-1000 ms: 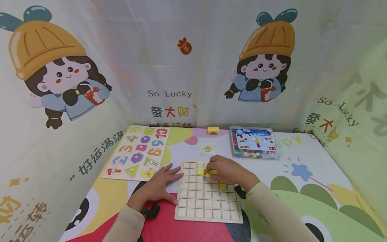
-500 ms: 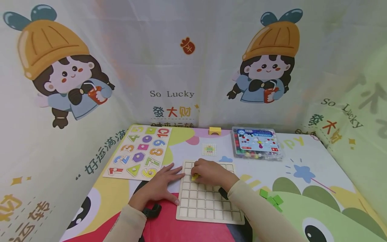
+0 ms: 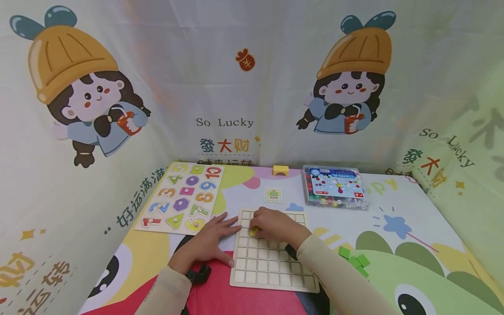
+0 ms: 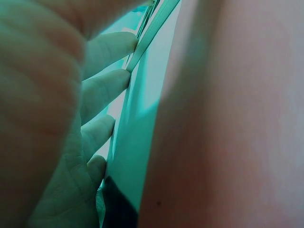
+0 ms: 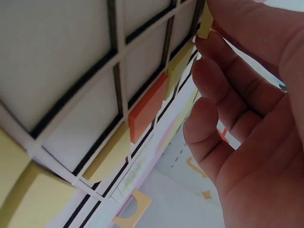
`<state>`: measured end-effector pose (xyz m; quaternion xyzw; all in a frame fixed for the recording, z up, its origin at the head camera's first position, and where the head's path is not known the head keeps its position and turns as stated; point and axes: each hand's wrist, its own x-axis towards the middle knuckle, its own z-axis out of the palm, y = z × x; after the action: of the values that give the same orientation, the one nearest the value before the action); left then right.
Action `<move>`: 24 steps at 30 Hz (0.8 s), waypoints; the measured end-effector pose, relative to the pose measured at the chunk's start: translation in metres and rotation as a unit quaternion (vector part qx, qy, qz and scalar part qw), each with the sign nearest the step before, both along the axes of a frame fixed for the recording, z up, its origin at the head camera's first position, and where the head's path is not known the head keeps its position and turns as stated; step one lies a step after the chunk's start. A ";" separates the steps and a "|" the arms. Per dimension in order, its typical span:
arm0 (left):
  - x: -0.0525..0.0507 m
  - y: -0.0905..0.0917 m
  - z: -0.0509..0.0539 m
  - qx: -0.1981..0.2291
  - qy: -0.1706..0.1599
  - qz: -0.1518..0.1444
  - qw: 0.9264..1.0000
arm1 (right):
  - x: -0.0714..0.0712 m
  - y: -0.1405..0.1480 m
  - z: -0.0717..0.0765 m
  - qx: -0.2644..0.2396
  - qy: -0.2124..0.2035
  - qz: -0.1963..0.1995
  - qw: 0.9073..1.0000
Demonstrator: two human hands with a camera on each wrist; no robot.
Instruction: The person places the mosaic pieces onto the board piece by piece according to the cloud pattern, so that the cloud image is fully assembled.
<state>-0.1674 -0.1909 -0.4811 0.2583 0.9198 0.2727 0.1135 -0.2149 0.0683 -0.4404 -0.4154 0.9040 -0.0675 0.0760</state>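
Note:
The wooden grid board (image 3: 274, 276) lies on the table. Over its upper left cells, my right hand (image 3: 273, 225) pinches a small yellow piece (image 5: 205, 23) between thumb and finger. An orange piece (image 5: 148, 107) stands in the right wrist view, with a yellow piece on either side of it, all in cells of the grid. Much of that row is hidden under the right hand in the head view. My left hand (image 3: 208, 243) has its fingers spread and touches the board's left edge; its fingers (image 4: 107, 92) lie relaxed in the left wrist view.
A number and shape puzzle board (image 3: 185, 199) lies at the back left. Behind the grid are a small pattern card (image 3: 273, 195), a yellow arch block (image 3: 281, 170) and a clear box of beads (image 3: 335, 187). Several green squares (image 3: 354, 261) lie beside the right forearm.
My right hand has moved left across the grid and come down over its upper left cells, covering the orange piece. The green squares beside the forearm have come into view. The left hand stays put.

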 end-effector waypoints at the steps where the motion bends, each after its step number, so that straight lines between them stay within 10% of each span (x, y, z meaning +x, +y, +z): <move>1: 0.000 0.000 0.000 -0.001 0.001 0.000 1.000 | 0.000 0.000 0.000 -0.001 0.001 0.001 1.000; 24: -0.001 -0.002 -0.005 0.004 0.011 -0.005 1.000 | 0.006 -0.007 -0.006 -0.032 0.001 -0.031 0.999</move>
<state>-0.1684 -0.1927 -0.4857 0.2663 0.9187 0.2726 0.1037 -0.2088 0.0608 -0.4466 -0.3894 0.9139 -0.0984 0.0595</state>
